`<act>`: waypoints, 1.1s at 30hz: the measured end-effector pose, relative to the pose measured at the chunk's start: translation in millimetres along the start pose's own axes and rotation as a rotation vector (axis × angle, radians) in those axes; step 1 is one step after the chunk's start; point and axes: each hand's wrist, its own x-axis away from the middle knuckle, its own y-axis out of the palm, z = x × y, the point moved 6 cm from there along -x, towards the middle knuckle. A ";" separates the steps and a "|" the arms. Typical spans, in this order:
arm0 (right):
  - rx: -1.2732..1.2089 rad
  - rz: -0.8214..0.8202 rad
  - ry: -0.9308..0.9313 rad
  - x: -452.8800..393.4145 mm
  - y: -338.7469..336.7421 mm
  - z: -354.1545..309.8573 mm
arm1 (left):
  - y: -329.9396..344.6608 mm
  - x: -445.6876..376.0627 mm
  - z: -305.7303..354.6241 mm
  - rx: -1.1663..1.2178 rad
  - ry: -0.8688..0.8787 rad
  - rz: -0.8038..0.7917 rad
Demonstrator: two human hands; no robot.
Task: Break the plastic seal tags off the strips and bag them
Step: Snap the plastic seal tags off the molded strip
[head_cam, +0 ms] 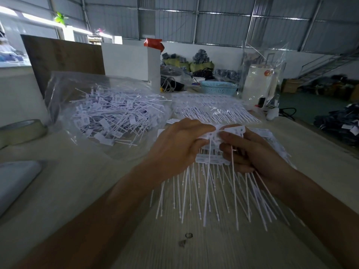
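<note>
**Over the table: both hands on a tag strip**

Above table (194,249), L hand (178,144) & R hand (250,152) pinch one strip of seal tags (213,135), fingers curled on it, tails hanging twd person. Open bag (58,88) w/ loose tags (112,115) lies left of hands; more strips (213,109) just beyond.

On the worktop (194,239), the open bag (64,98) of loose tags (112,115) lies at the left, with a tape roll (21,131) further left. More strips (217,111) lie behind the hands, a basket (218,87) beyond them. The left hand (178,146) and right hand (250,150) meet over a strip (213,162) near the middle, its stems pointing toward the person.
</note>
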 end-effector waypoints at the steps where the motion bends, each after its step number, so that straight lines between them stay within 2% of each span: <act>1: 0.021 0.002 -0.011 0.2 -0.1 0.1 | -0.1 0.2 2.1 -0.022 0.021 -0.007; 4: 0.242 0.016 -0.171 0.9 -4.7 -10.3 | -0.1 -0.5 6.4 -0.011 0.026 -0.042; 7: 0.883 0.018 -0.517 8.1 1.0 -29.4 | 1.2 -1.0 3.3 0.120 -0.061 -0.083; 8: 0.991 0.018 -0.578 9.2 2.6 -30.2 | 1.3 -1.4 1.3 0.162 -0.100 -0.081; 9: 0.986 0.028 -0.597 9.4 2.8 -31.4 | 1.3 -1.7 -0.7 0.198 -0.137 -0.075; 12: 0.687 0.075 -0.527 5.4 -4.5 -34.3 | 0.4 -3.2 -1.5 0.268 -0.198 -0.026; 13: 0.653 0.096 -0.514 4.7 -6.8 -34.3 | -0.5 -3.8 -0.9 0.271 -0.200 -0.001; 16: 0.810 0.163 -0.528 2.5 -8.3 -32.7 | -2.4 -4.0 -2.8 0.294 -0.217 0.023; 18: 0.860 0.273 -0.533 2.4 -17.3 -38.3 | -0.1 -1.9 -4.8 0.340 -0.218 -0.017; 21: 0.630 0.497 -0.466 5.4 -55.2 -54.4 | -0.1 -0.2 -4.7 0.371 -0.210 -0.017; 23: 0.518 0.451 -0.342 3.2 -65.7 -50.5 | -1.7 -1.8 -5.6 0.356 -0.223 0.030; 26: 0.398 0.197 -0.122 -4.9 -35.8 -20.2 | -0.1 -1.6 -0.3 0.325 -0.214 0.045; 28: 0.258 0.088 -0.079 -5.7 -9.7 -6.8 | 0.4 -1.2 3.6 0.237 -0.162 0.067; 33: 0.097 0.080 -0.061 -4.2 4.8 4.6 | 0.7 -4.6 6.5 0.180 -0.103 0.108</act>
